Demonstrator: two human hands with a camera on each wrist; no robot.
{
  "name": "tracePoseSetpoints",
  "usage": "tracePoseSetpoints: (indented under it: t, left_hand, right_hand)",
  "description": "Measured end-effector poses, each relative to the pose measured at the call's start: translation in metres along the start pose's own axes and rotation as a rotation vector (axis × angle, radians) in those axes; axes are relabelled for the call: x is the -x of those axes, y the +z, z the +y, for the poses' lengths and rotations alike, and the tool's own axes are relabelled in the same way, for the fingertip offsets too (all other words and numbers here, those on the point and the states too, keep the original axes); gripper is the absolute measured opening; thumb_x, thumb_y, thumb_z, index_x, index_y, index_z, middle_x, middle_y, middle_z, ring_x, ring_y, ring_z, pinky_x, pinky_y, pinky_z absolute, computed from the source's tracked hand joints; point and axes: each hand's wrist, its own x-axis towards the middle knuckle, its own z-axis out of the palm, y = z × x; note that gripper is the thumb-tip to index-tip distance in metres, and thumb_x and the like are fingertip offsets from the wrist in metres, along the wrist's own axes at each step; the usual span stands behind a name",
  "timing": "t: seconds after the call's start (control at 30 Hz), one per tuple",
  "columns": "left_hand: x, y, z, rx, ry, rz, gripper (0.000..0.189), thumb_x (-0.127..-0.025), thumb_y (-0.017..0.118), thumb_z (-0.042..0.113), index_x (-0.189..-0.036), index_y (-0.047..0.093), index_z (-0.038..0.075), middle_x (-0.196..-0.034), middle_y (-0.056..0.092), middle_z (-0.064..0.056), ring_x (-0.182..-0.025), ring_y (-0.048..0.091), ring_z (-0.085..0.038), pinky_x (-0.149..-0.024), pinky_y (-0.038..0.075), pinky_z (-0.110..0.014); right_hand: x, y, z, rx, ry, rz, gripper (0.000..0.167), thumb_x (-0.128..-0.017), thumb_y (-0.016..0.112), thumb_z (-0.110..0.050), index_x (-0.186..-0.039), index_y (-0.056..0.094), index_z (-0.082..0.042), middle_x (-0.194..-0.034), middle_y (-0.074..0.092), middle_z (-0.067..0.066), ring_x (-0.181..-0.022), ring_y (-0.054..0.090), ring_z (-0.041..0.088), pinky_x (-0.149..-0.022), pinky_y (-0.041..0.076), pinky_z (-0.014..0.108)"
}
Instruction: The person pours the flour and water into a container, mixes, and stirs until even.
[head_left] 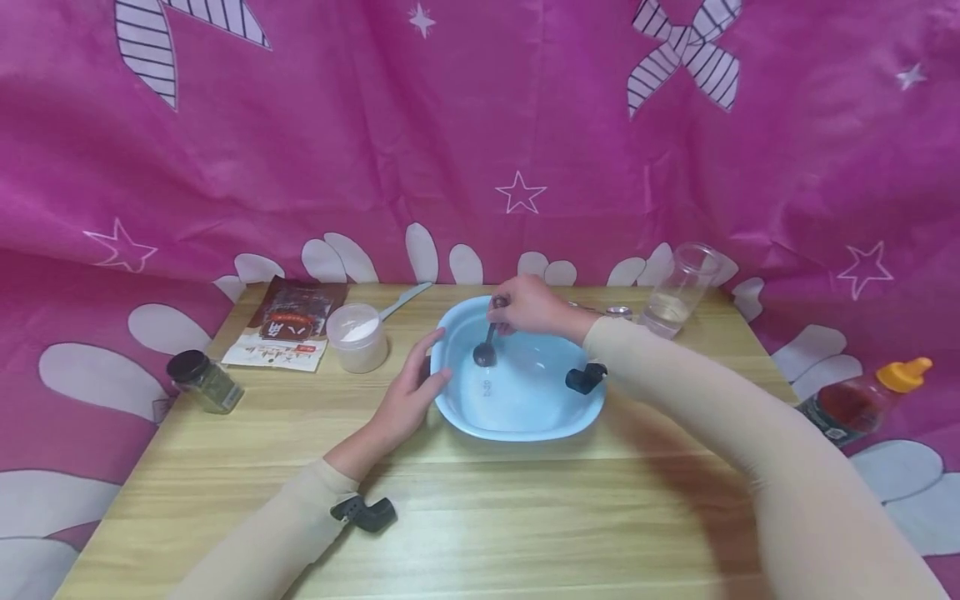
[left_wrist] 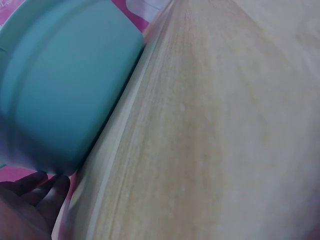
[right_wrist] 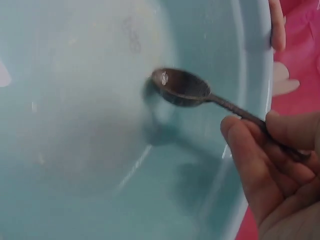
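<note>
A light blue plastic basin (head_left: 517, 435) stands on the wooden table. My left hand (head_left: 405, 392) holds its left side, with the thumb at the rim; in the left wrist view several fingers (left_wrist: 56, 197) touch the outer wall low down. My right hand (head_left: 534, 304) pinches the handle of a small dark spoon (head_left: 485, 354) between thumb and fingers, over the inside of the basin. In the right wrist view the spoon's bowl (right_wrist: 182, 89) faces up with a bright glint in it. Shallow clear liquid seems to lie in the basin, with reflections on it.
Left of the basin are a tub of white powder (head_left: 358, 346), a pale blue-handled utensil (head_left: 407, 300), a brown-and-white packet (head_left: 285, 325) and a black-lidded jar (head_left: 206, 383). At right stand a clear cup (head_left: 678, 292) with some liquid and a yellow-capped sauce bottle (head_left: 862, 404). A shiny object (head_left: 619, 312) is partly hidden behind my right wrist.
</note>
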Motion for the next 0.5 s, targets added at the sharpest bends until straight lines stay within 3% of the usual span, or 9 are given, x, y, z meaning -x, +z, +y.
tracePoseSetpoints:
  t: [0.07,0.13,0.33,0.4,0.5]
  left_hand:
    - [-0.001,0.0,0.0,-0.004,-0.006,-0.001,0.066,-0.115,0.059,0.028,-0.175,0.032,0.027,-0.173,0.043,-0.021,-0.154,0.05,-0.042,-0.12,0.049,-0.058]
    - [-0.001,0.0,0.0,-0.005,-0.01,0.001,0.065,-0.115,0.059,0.029,-0.175,0.032,0.028,-0.173,0.043,-0.019,-0.154,0.05,-0.041,-0.12,0.049,-0.057]
    - [0.0,0.0,0.003,0.004,-0.002,0.002,0.065,-0.115,0.059,0.027,-0.175,0.033,0.026,-0.166,0.05,-0.026,-0.15,0.055,-0.043,-0.116,0.054,-0.058]
    - [0.001,0.0,0.003,0.005,-0.001,0.002,0.066,-0.115,0.059,0.026,-0.175,0.032,0.024,-0.164,0.052,-0.028,-0.149,0.056,-0.044,-0.115,0.054,-0.058]
    - [0.001,0.001,0.002,0.006,-0.004,-0.001,0.066,-0.115,0.059,0.026,-0.175,0.032,0.024,-0.166,0.05,-0.028,-0.151,0.054,-0.044,-0.116,0.053,-0.058]
  right_hand:
    - [0.002,-0.004,0.003,0.002,0.024,0.027,0.007,-0.105,0.077,-0.008,-0.105,0.08,-0.002,-0.094,0.078,0.009,-0.087,0.08,0.018,-0.078,0.069,0.03]
    - [0.006,-0.006,0.004,0.001,0.035,0.001,0.007,-0.105,0.077,-0.007,-0.103,0.08,-0.001,-0.093,0.078,0.01,-0.086,0.08,0.02,-0.078,0.069,0.031]
    - [0.007,0.005,-0.003,-0.03,-0.046,-0.207,0.009,-0.106,0.076,-0.012,-0.106,0.081,-0.004,-0.092,0.08,0.006,-0.088,0.082,0.019,-0.081,0.069,0.031]
    - [0.004,0.009,-0.005,-0.046,-0.065,-0.191,0.01,-0.106,0.075,-0.013,-0.107,0.08,-0.004,-0.093,0.08,0.006,-0.088,0.082,0.018,-0.081,0.069,0.031]
    - [0.001,0.01,-0.003,-0.024,-0.044,-0.072,0.009,-0.107,0.075,-0.012,-0.106,0.08,-0.004,-0.092,0.079,0.006,-0.086,0.081,0.017,-0.078,0.068,0.029]
